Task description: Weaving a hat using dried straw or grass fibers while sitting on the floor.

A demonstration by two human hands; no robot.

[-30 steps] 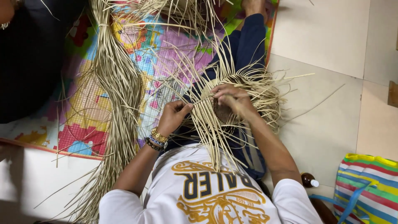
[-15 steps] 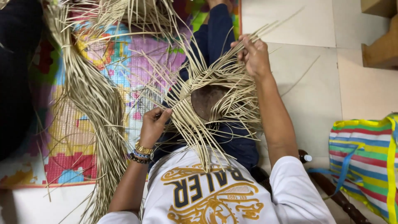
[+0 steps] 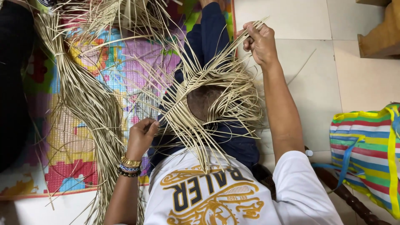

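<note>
A half-woven piece of pale straw strips (image 3: 216,96) lies over a round dark form (image 3: 204,100) on my lap, loose ends fanning out all round. My right hand (image 3: 260,41) is stretched far forward and up, fingers closed on a few long strips pulled taut away from the weave. My left hand (image 3: 141,135), with bead and gold bracelets at the wrist, pinches strips at the weave's left edge. My legs in dark blue trousers (image 3: 208,37) stretch ahead under the work.
A long bundle of loose straw strips (image 3: 89,104) lies on the colourful mat (image 3: 62,158) to the left. A dark-clothed person (image 3: 14,83) sits at the far left. A striped bag (image 3: 366,154) stands at the right on pale floor tiles; wooden furniture (image 3: 381,33) is top right.
My right hand has moved from the weave's centre far up and to the right, drawing strips out. My left hand has slid lower and leftwards along the weave's edge.
</note>
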